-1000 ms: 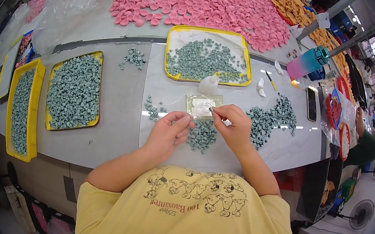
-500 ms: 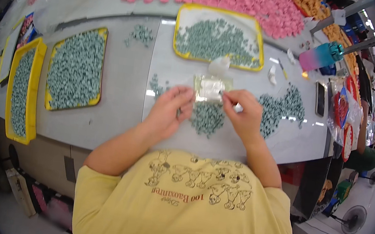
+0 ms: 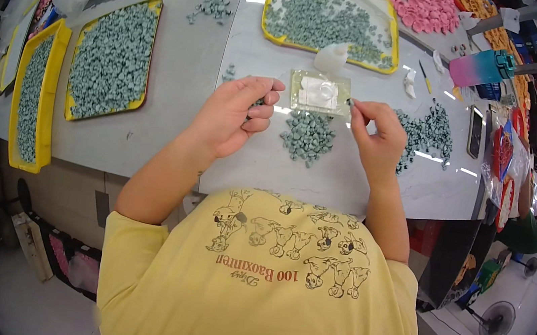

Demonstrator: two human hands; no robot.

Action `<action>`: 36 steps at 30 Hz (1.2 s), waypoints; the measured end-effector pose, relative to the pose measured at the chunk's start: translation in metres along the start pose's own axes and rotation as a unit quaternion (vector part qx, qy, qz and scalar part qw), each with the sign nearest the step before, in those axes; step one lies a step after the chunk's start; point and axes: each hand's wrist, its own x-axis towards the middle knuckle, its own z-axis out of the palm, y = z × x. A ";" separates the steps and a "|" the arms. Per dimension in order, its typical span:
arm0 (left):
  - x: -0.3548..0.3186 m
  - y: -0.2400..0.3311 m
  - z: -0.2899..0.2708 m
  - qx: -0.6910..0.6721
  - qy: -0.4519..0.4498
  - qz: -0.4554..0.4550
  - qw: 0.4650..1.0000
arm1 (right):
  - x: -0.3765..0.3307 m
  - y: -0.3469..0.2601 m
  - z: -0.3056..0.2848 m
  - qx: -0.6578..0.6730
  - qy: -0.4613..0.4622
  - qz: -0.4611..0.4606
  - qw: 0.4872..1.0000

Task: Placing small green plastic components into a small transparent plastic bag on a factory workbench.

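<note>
Right hand (image 3: 374, 135) fingertips pinched on small green piece (image 3: 350, 102) at edge of clear pad (image 3: 320, 93). Left hand (image 3: 234, 119) curled around more pieces. Piece likely dropped into loose pile (image 3: 306, 136) if pinch slackened.

My left hand (image 3: 233, 117) curls over some green pieces, so I can't count them. The bit pinched in my right hand (image 3: 376, 135) is too small to make out. The pink pile (image 3: 420, 3) runs off the top edge, and the clear mould (image 3: 321, 93) shows no detail.
</note>
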 end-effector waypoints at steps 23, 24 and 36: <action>-0.142 -0.095 0.035 0.815 -0.165 0.248 0.498 | -0.059 -0.032 -0.062 0.017 0.033 0.017 0.999; -0.166 -0.091 0.059 0.829 -0.149 0.273 0.465 | -0.061 -0.058 -0.087 0.023 0.054 0.004 0.998; -0.220 -0.119 0.134 0.865 -0.220 0.302 0.335 | -0.069 -0.101 -0.184 0.063 0.080 0.007 0.995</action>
